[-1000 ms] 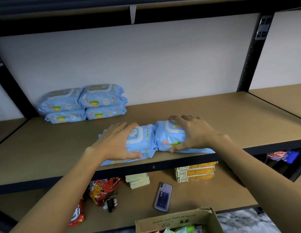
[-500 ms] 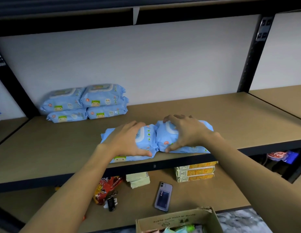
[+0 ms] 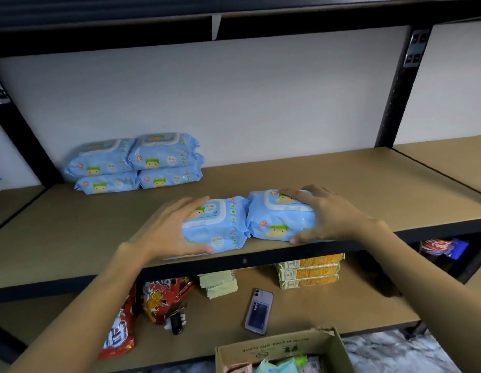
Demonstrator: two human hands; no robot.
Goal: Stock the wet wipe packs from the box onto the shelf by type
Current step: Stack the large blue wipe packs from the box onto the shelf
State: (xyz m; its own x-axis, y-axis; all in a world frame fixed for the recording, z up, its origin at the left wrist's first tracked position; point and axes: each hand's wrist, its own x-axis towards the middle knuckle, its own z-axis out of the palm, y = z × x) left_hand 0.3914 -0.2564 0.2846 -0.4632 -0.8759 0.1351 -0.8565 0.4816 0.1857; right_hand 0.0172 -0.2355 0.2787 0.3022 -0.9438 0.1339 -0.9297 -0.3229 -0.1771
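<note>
Two soft light-blue plastic wet wipe packs with white flip lids, side by side and touching, at the front edge of the brown board shelf with black metal frame (image 3: 368, 181). Left pack (image 3: 215, 227) under the left hand (image 3: 169, 232): fingers spread and nearly straight over its left end, thumb along the front lower edge, more a press than a clench. Right pack (image 3: 277, 219) cupped by the right hand (image 3: 333, 214): fingers draped over the lid and far end, thumb tip at the front bottom corner, a light grasp around the pack. Compared with a second ago, both packs sit further in from the shelf lip and a little to the right, with more of their tops uncovered as the hands have slid outward to the ends. Reads as squaring up the pair before pushing back. Stack of four matching blue packs (image 3: 137, 162) already against the white back wall at far left, well apart from this pair; same type, so likely destination is beside it. Open brown cardboard box (image 3: 282, 348) at bottom of view holds more packs, some green-tinted, so sorting far from finished. Lower shelf: purple-cased phone (image 3: 258, 310), red snack bags (image 3: 164, 297), yellow cartons (image 3: 309, 270).
</note>
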